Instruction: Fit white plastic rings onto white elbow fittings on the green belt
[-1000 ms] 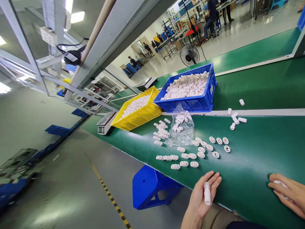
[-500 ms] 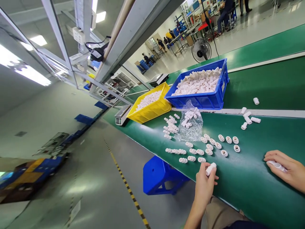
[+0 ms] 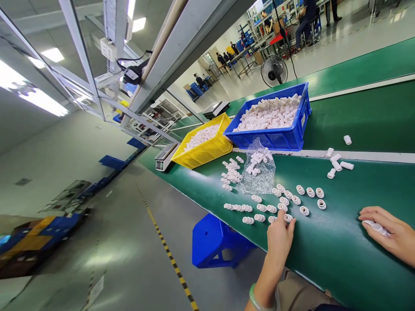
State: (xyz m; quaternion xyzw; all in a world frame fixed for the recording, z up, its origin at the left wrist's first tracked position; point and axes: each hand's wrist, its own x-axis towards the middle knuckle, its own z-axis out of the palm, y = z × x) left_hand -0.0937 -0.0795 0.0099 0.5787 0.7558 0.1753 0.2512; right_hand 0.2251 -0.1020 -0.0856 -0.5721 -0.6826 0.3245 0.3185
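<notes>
On the green conveyor belt [image 3: 340,250], the left hand [image 3: 279,235] reaches to the near end of the rows of small white plastic fittings [image 3: 259,211], its fingertips pinched on one white fitting [image 3: 288,217] at the row's right end. The right hand [image 3: 391,233], at the near right, is curled around a white tube piece [image 3: 376,226]. Beyond the rows lies a clear plastic bag [image 3: 258,170] holding more fittings, then a blue bin [image 3: 275,137] and a yellow bin [image 3: 207,153], both full of white parts.

The left hand [image 3: 279,231] has turned palm-down and moved its white tube [image 3: 288,217] to the rows of tubes [image 3: 259,211] on the tabletop.
</notes>
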